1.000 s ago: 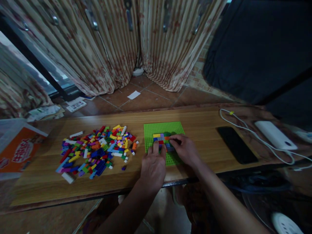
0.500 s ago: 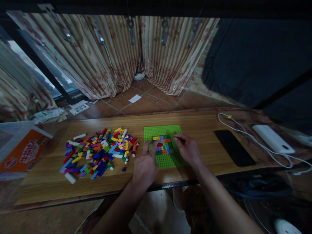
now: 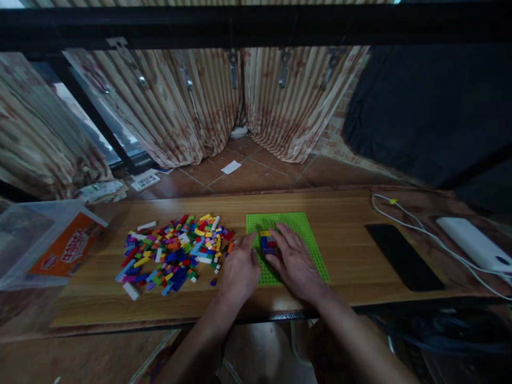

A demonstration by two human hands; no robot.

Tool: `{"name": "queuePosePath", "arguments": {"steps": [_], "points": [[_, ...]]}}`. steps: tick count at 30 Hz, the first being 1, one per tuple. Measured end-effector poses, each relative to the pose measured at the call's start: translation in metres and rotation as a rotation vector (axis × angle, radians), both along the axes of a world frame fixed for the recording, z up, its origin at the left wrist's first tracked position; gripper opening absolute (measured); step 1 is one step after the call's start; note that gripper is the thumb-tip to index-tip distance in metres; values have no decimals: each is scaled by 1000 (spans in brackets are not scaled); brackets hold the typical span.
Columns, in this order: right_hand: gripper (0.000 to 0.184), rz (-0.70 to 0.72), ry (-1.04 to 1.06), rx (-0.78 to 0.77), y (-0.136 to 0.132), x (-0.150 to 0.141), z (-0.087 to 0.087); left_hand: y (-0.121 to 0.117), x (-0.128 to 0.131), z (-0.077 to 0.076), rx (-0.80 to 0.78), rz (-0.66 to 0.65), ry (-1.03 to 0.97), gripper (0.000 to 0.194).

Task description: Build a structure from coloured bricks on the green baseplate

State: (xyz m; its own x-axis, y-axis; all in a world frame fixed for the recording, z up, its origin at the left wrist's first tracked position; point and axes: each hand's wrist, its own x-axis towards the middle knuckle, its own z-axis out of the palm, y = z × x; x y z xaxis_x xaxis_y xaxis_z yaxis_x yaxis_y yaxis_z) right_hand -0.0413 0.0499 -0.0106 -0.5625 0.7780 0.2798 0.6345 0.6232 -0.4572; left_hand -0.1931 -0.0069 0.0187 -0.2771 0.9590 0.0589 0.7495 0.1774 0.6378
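Observation:
A green baseplate (image 3: 313, 250) lies on the table, with a block of coloured bricks (image 3: 265, 241) built up on its middle. My right hand (image 3: 295, 261) lies over that block with its fingers stretched out, covering most of it. Only the block's left part shows, in yellow, blue, red and purple. At the baseplate's left edge is my left hand (image 3: 241, 268), fingers extended and apparently holding nothing. Close to its left spreads a heap of loose bricks (image 3: 176, 256) in many colours and sizes.
A clear plastic box (image 3: 44, 216) with an orange label stands at the table's left end. To the right lie a black phone (image 3: 404, 257), a white power bank (image 3: 474, 242) and a white cable (image 3: 424, 234). Striped curtains (image 3: 200, 112) hang behind the table.
My right hand has moved left from the block's right side and flattened over it. My left hand has drawn back from the block to the baseplate's left edge. The camera view has shifted.

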Motion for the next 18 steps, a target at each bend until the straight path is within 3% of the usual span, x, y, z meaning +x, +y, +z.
{"name": "queuePosePath", "arguments": {"steps": [4, 9, 13, 18], "points": [[55, 68, -157, 37, -6, -2, -9, -4, 5, -1, 20, -22, -27, 43], [57, 84, -183, 92, 3, 6, -15, -7, 14, -2, 100, -53, -92, 36], [59, 36, -205, 145, 8, 7, -19, -7, 16, 3, 200, -43, -185, 30], [52, 102, -312, 162, 8, 8, -29, -5, 19, 10, 310, -32, -289, 14]]}}
